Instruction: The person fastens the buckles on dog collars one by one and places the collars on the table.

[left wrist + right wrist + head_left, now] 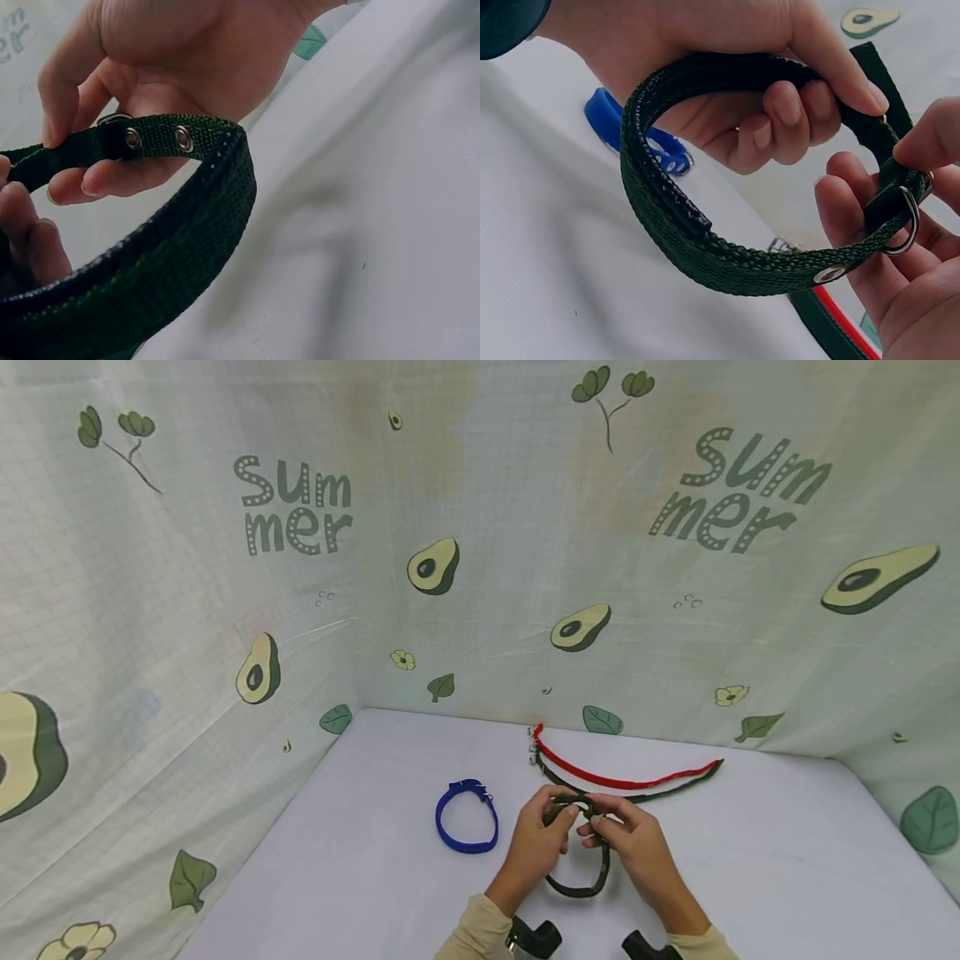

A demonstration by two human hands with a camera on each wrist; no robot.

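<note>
A dark green webbing collar [577, 892] with a black lining is bent into a loop between both hands, above the table. The left hand [542, 835] pinches it near the metal ring; two metal eyelets show on this stretch of the collar [217, 240] in the left wrist view. With thumb and fingers, the right hand [637, 843] grips the other side of the loop, close to the left fingertips. In the right wrist view a strap end sticks up past the right thumb, and the D-ring [909, 225] hangs by the left fingers [840, 199].
A blue collar [467, 847], fastened in a ring, lies left of the hands on the white table [360, 860]. Behind them lie a red strap [622, 783] and a dark green strap [675, 791] with metal fittings at their left ends. Printed cloth [495, 527] hangs behind the table.
</note>
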